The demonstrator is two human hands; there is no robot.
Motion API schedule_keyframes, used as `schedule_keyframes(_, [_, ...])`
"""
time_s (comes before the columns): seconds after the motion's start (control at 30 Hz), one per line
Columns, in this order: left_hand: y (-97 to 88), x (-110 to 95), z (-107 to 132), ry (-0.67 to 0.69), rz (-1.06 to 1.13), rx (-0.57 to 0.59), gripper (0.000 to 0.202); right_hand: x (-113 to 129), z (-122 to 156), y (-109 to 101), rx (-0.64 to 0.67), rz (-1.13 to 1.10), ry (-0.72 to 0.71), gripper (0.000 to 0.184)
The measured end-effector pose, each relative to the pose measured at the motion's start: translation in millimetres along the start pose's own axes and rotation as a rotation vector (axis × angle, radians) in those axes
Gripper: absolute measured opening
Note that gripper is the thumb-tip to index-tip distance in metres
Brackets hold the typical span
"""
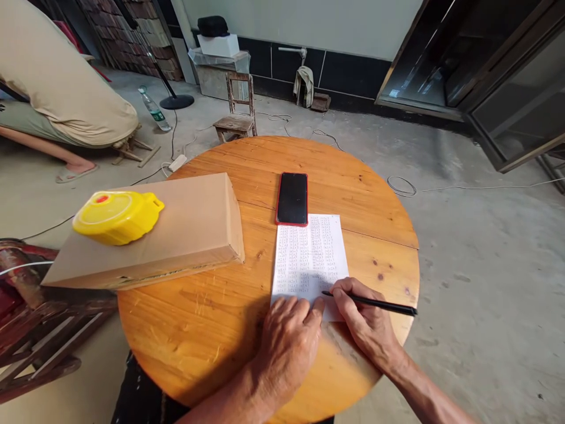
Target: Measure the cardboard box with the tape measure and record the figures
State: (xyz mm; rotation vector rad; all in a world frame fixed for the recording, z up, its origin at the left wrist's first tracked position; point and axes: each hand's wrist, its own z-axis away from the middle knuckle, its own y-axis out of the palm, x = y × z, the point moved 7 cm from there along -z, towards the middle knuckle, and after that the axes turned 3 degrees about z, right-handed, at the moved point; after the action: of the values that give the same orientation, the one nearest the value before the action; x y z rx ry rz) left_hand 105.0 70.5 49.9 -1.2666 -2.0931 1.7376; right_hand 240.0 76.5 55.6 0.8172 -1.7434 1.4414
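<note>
A white sheet of paper (309,256) covered in rows of small writing lies on the round wooden table (212,318). My right hand (366,321) is closed round a black pen (375,303), whose tip touches the sheet's lower edge. My left hand (289,341) rests flat on the paper's bottom left corner, fingers together, holding the sheet down. A black phone in a red case (292,198) lies face up just beyond the paper's top edge.
A long cardboard box (176,235) lies on the table's left side with a yellow plastic container (117,217) on top. A small wooden chair (236,115), cables, a bottle (154,110) and a seated person (57,88) occupy the concrete floor behind. Red wooden furniture (30,318) stands at left.
</note>
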Motion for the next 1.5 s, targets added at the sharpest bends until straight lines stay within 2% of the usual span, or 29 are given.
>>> schedule_keyframes(0.53, [-1.1, 1.7, -2.6, -0.011, 0.047, 0.026, 0.016, 4.4, 2.7, 2.1, 0.008, 0.061, -0.052, 0.021])
schedule_keyframes(0.9, [-1.9, 1.4, -3.1, -0.009, 0.056, -0.002, 0.016, 4.9, 2.7, 5.1, 0.043, 0.108, -0.068, 0.023])
schedule_keyframes(1.3, [-1.5, 2.2, -3.1, 0.000, 0.047, -0.001, 0.016, 1.0, 4.3, 6.8, 0.085, 0.078, -0.035, 0.022])
schedule_keyframes(1.5, [0.2, 2.9, -3.1, -0.008, 0.048, 0.017, 0.016, -1.3, 4.9, 0.7, -0.009, 0.037, -0.022, 0.020])
